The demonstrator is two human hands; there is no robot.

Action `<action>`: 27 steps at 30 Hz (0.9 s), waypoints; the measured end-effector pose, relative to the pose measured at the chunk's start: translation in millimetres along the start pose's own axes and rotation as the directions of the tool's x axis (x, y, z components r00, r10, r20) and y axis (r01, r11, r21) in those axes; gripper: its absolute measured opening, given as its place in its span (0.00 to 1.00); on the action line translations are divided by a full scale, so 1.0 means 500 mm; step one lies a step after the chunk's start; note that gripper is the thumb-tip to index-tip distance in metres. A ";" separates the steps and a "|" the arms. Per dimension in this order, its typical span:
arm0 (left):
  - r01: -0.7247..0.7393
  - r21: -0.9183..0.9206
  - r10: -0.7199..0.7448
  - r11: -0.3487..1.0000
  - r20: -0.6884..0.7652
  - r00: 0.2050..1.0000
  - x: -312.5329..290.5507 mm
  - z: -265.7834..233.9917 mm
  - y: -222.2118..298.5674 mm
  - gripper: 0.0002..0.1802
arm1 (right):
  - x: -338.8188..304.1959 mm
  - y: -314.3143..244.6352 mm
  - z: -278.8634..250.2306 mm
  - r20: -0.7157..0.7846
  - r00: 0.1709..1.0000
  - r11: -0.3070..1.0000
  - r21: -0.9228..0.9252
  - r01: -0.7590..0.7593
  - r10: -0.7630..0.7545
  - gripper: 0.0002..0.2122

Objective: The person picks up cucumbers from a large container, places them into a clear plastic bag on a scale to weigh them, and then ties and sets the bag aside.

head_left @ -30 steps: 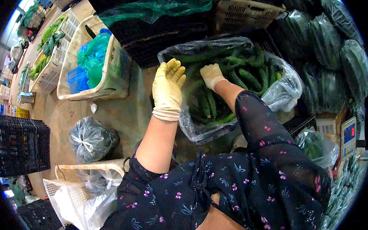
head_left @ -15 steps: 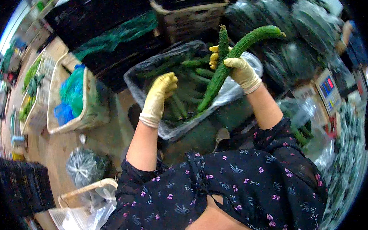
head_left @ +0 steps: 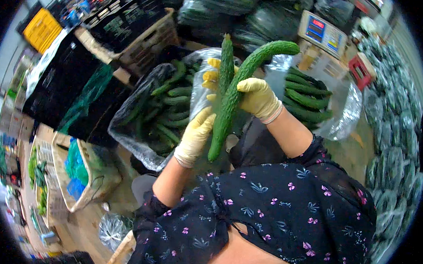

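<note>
Plastic-lined crate (head_left: 134, 150) left, open bag (head_left: 344, 121) right. Long curved cucumber (head_left: 229, 106) held between; right hand (head_left: 260, 97) wraps fingers round it plus shorter cucumber (head_left: 226, 66). Left hand (head_left: 195, 137) near lower end, grip can't tell. Mismatched pair could slip if thumb loosens.

Muted indoor light here, white glare flashing off the clear, crinkled plastic bag (head_left: 347, 121)! The two long, bumpy green cucumbers (head_left: 228, 109) read fairly clearly; the boxy black stack (head_left: 53, 97) sinks into shadow, far-left background soft, edges bowing into black corners.
</note>
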State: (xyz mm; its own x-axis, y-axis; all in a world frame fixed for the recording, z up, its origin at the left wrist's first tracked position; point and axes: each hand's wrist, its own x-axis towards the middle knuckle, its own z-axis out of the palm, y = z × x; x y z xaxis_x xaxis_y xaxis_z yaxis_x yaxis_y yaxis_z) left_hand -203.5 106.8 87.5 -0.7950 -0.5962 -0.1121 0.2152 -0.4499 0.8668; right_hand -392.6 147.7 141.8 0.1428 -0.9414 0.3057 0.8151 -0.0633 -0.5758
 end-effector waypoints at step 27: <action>-0.018 0.130 -0.018 0.991 0.275 0.961 0.366 0.260 0.015 0.19 | -0.326 -0.289 -0.319 -0.549 0.737 -0.588 -0.466 -0.661 -0.394 0.20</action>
State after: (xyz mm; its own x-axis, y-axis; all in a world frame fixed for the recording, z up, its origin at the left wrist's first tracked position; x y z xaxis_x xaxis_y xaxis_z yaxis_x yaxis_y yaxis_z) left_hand -421.0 80.9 136.9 -0.9243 -0.3815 0.0102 0.1539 -0.3483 0.9247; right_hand -623.5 257.2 54.3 -0.5238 -0.8511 0.0361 -0.8353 0.5050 -0.2174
